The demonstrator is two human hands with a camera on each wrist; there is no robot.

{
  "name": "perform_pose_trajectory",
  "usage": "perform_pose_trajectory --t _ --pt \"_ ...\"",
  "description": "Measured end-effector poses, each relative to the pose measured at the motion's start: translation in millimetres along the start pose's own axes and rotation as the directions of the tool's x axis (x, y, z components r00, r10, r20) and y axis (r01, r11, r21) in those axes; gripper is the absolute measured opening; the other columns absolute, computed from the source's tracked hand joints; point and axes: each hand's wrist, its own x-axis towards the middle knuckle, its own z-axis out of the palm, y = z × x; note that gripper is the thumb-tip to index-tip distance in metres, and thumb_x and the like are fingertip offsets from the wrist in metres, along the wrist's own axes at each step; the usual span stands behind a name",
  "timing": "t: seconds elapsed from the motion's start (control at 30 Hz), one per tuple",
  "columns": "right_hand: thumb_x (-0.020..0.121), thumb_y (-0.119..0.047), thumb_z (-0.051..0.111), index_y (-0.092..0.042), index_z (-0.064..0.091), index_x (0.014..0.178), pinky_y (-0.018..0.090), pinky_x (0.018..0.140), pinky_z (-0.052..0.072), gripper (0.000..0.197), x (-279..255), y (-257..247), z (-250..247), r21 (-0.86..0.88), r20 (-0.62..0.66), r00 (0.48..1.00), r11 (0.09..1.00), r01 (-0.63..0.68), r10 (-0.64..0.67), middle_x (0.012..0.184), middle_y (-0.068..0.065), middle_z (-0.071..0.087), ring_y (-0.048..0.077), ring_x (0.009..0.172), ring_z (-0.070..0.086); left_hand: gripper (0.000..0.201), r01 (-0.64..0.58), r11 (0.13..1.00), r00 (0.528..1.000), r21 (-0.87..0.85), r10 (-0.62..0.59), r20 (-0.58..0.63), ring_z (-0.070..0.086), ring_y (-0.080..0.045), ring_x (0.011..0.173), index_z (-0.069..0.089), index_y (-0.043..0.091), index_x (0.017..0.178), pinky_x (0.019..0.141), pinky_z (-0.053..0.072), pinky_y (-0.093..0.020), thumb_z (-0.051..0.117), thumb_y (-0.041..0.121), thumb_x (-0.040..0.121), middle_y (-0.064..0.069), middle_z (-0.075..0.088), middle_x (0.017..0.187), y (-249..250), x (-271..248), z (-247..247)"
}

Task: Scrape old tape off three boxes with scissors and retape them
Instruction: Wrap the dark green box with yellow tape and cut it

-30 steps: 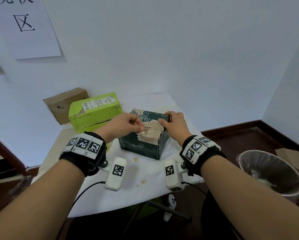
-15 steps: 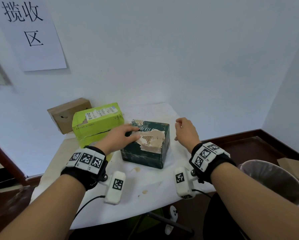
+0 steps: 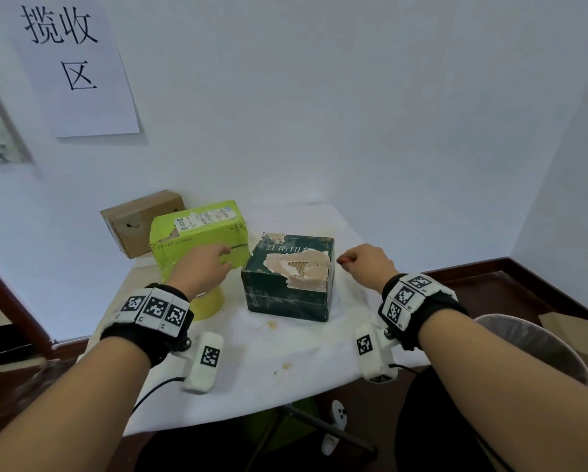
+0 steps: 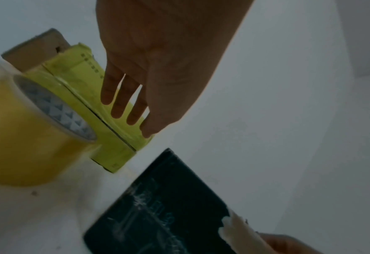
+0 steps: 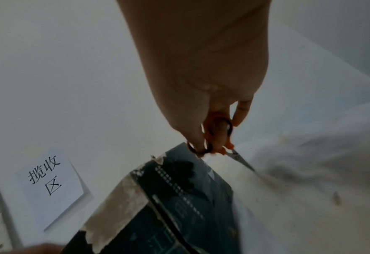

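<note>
At the back left corner of the table (image 3: 251, 386) sits a brown box (image 3: 139, 221), and just in front of it is a green box (image 3: 197, 233) with a white label and a small rip near its top edge. No new tape shows on either one, so both look like they are waiting their turn, but their far sides are hidden. Near the left edge, in front of the green box, stands a big roll of yellow tape (image 4: 27, 137). The left hand (image 3: 202, 269) reaches over the roll with straight, spread fingers (image 4: 118, 103). It holds nothing, and its tips are at the green box's front. In the middle of the table is the dark green box (image 3: 289, 277). A lot of its top skin is torn away, so bare brown card shows, and no fresh tape is seen on it. To its right, the right hand (image 3: 366, 262) has its fingers curled through the orange rings of the scissors (image 5: 220, 137), with the blades pointing down to the table beside the box. I think most of the job is left: more scraping, then taping all three boxes.
</note>
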Motion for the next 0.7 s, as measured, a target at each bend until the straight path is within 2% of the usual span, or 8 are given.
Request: perform_pose_trajectory --t 0.1,0.2,0.27,0.37,0.47,0.53,0.6,0.7 --pt "0.095 -0.024 0.051 -0.004 0.073 0.086 0.034 0.078 0.05 0.032 0 -1 -5 0.29 -0.226 0.973 0.956 0.031 0.037 0.102 0.021 0.065 0.032 0.087 0.063 0.045 0.049 0.99 0.994 0.134 -0.061 0.092 0.05 -0.026 0.123 0.05 0.011 0.135 0.095 0.042 -0.033 0.051 0.037 0.097 -0.008 0.054 0.136 -11 1 5" --pt "0.092 -0.02 0.052 0.003 0.069 0.082 0.043 0.08 0.054 0.03 3 0 -13 0.456 -0.269 0.95 0.89 -0.018 0.157 0.089 0.023 0.068 0.035 0.086 0.065 0.023 0.044 0.985 0.984 0.168 -0.072 0.161 0.053 -0.024 0.091 0.056 0.016 0.101 0.076 0.04 -0.03 0.059 0.037 0.092 -0.01 0.058 0.1 -16 0 9" --pt "0.092 -0.013 0.053 0.001 0.066 0.089 0.047 0.085 0.053 0.019 3 4 -15 0.516 -0.199 0.955 0.852 -0.089 0.22 0.093 0.022 0.069 0.034 0.093 0.066 0.018 0.042 0.985 0.985 0.167 -0.068 0.156 0.048 -0.022 0.081 0.05 0.014 0.088 0.07 0.038 -0.029 0.064 0.026 0.089 -0.007 0.052 0.089 -19 0 12" --pt "0.091 -0.001 0.054 0.004 0.059 0.111 0.039 0.084 0.055 0.021 0 15 -11 0.591 -0.049 0.951 0.776 -0.219 0.306 0.102 0.022 0.066 0.032 0.095 0.067 0.019 0.053 0.981 0.99 0.185 -0.076 0.118 0.04 -0.021 0.075 0.045 0.015 0.079 0.065 0.034 -0.028 0.062 0.012 0.087 -0.006 0.044 0.082 -24 1 13" --pt "0.092 0.001 0.05 0.008 0.06 0.111 0.027 0.067 0.056 0.022 -7 22 -4 0.589 0.165 0.943 0.738 -0.329 0.288 0.084 0.013 0.065 0.022 0.073 0.065 0.041 0.013 0.981 0.988 0.194 -0.042 0.147 0.027 -0.019 0.059 0.028 0.016 0.06 0.056 0.02 -0.027 0.056 0.0 0.085 -0.004 0.028 0.063 -29 1 17" --pt "0.094 -0.005 0.049 -0.006 0.056 0.107 0.023 0.056 0.053 0.015 -13 23 -2 0.559 0.268 0.916 0.726 -0.401 0.3 0.088 0.01 0.06 0.018 0.067 0.061 0.042 0.053 0.988 0.996 0.142 -0.063 0.065 0.025 -0.021 0.055 0.026 0.017 0.058 0.056 0.021 -0.028 0.05 -0.002 0.087 -0.003 0.025 0.058 -33 1 16" --pt "0.093 -0.011 0.051 -0.014 0.052 0.105 0.025 0.063 0.054 0.012 -12 21 -1 0.523 0.253 0.912 0.748 -0.409 0.322 0.101 0.01 0.059 0.021 0.077 0.061 0.026 0.128 0.99 0.991 0.062 -0.124 -0.057 0.046 -0.026 0.065 0.047 0.017 0.068 0.061 0.037 -0.03 0.047 0.005 0.091 -0.006 0.049 0.07 -34 -1 7" --pt "0.09 -0.011 0.05 -0.015 0.067 0.107 0.038 0.097 0.045 0.024 -1 11 -4 0.346 -0.009 0.955 0.897 -0.274 0.295 0.12 0.009 0.062 0.029 0.11 0.056 0.012 0.125 0.983 0.968 -0.133 -0.15 -0.2 0.059 -0.033 0.097 0.061 0.012 0.097 0.075 0.047 -0.035 0.049 0.013 0.094 -0.012 0.062 0.106 -32 -2 -12"
